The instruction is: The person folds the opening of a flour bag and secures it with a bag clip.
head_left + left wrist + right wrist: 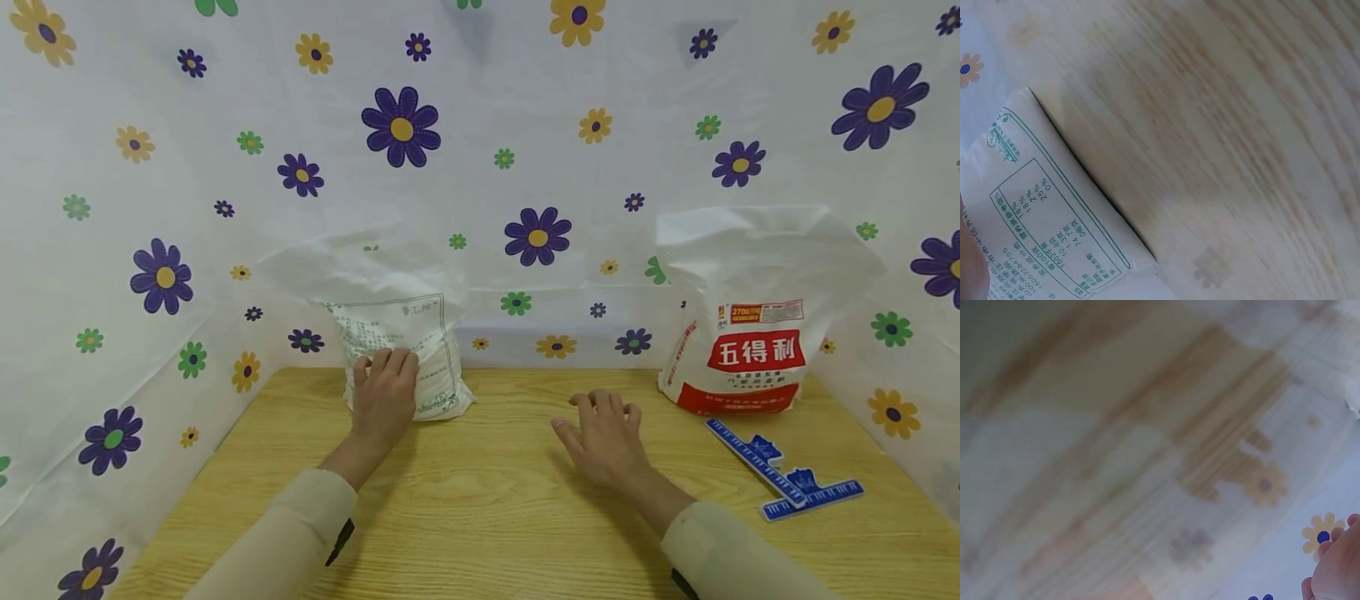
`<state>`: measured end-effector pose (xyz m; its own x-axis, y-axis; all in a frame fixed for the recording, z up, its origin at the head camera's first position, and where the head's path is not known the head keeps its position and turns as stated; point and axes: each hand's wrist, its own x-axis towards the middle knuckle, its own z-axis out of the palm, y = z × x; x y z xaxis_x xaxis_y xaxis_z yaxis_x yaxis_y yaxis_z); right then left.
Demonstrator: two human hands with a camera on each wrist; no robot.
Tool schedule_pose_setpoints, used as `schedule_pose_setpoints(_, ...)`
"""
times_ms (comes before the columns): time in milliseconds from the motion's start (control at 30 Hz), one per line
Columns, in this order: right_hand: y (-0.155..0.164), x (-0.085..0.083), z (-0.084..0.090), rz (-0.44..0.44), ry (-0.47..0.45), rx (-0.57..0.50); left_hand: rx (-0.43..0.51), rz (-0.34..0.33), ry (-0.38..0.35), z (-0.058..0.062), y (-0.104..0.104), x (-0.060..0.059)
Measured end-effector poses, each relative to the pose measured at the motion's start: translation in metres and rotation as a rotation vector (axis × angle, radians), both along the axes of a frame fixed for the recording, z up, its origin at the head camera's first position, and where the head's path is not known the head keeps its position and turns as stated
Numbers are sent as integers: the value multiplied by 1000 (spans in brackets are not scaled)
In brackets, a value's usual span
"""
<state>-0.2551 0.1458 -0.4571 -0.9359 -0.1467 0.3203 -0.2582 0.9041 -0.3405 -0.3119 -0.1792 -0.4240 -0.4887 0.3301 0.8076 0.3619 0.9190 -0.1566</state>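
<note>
My left hand (pixel 384 396) rests on the front of a white plastic bag with green print (pixel 431 354), its fingertips bent slightly against the filled lower part. The bag stands at the back left of the table, its loose top leaning left. In the left wrist view the bag's printed panel (pixel 1060 219) shows, with part of a finger (pixel 972 262) at the edge. Over the middle of the table, my right hand (pixel 603 433) hovers with loosely bent, spread fingers and holds nothing. In the right wrist view, fingers (pixel 1338 565) show at the lower right.
A white-and-red flour bag (pixel 753 350) with an unsealed-looking loose top stands at the back right. Before it, one blue clip (pixel 746 454) overlaps another blue clip (pixel 825 498). Flower-printed white sheeting (pixel 480 192) encloses the wooden table (pixel 480 517) behind and at both sides.
</note>
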Motion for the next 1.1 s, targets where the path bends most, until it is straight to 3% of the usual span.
schedule_pose_setpoints(167,-4,0,0,2,2,-7,-9,5,20,0,-1,2)
schedule_pose_setpoints(300,-6,0,-1,8,-1,-10,-6,12,-14,1,-1,4)
schedule_pose_setpoints(533,-8,0,-1,10,4,-4,3,-30,-16,1,-3,7)
schedule_pose_setpoints(1100,-19,0,2,29,14,-5,-8,-51,-28,0,-4,13)
